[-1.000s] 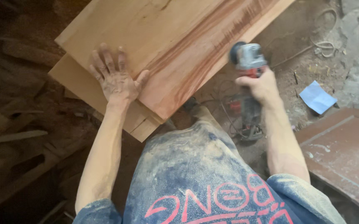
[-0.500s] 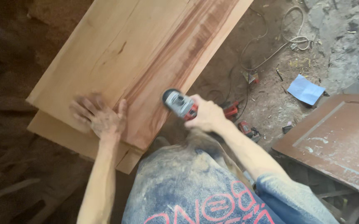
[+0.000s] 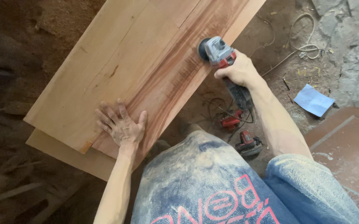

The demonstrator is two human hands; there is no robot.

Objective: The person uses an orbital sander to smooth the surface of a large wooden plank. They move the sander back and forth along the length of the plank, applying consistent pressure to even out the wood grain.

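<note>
A person's left hand lies flat, fingers spread, near the near end of a wooden board, while the right hand grips a grey-and-red sander on the board's right edge, above a dusty floor strewn with cable.

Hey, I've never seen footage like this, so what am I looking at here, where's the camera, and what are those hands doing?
The camera sits on a person's head and looks down, so you see their own two arms and dusty blue shirt. There is no machine arm, only bare hands. The left hand lies flat, fingers spread, on a broad pale wooden board with a reddish streak, which rests on another board. The right hand grips a grey and red handheld power sander, its round head on the board's reddish edge. On the dirt floor lie cords, a blue sheet of paper, small red tools and a brown panel.
</note>
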